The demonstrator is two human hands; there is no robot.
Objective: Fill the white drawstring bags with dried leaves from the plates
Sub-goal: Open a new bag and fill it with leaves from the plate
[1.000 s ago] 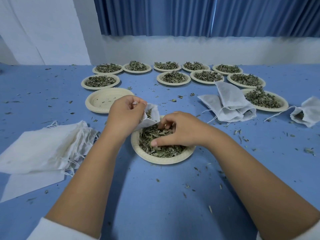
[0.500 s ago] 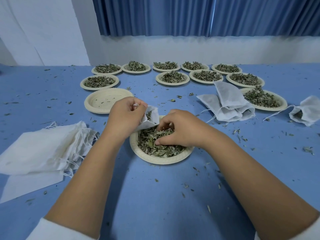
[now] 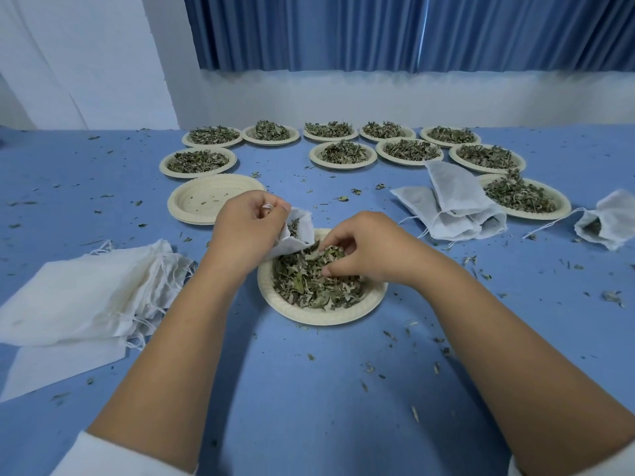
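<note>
Your left grip point(image 3: 248, 231) holds the bag point(image 3: 296, 240) at the plate point(image 3: 323, 317); your right grip point(image 3: 367, 249) pinches leaves point(image 3: 309, 286). Tilt the bag's mouth wide; feed small pinches.

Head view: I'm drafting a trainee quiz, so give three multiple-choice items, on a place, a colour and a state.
1. Where do the empty bags lie? A) left of the near plate B) right of it C) on it
2. What colour is the tabletop? A) green B) blue C) red
3. The bag in the left hand is: A) tied shut B) held open C) lying flat
1 A, the pile lies to that plate's left; 2 B, blue shows all around the plate; 3 B, leaves show in its mouth.
</note>
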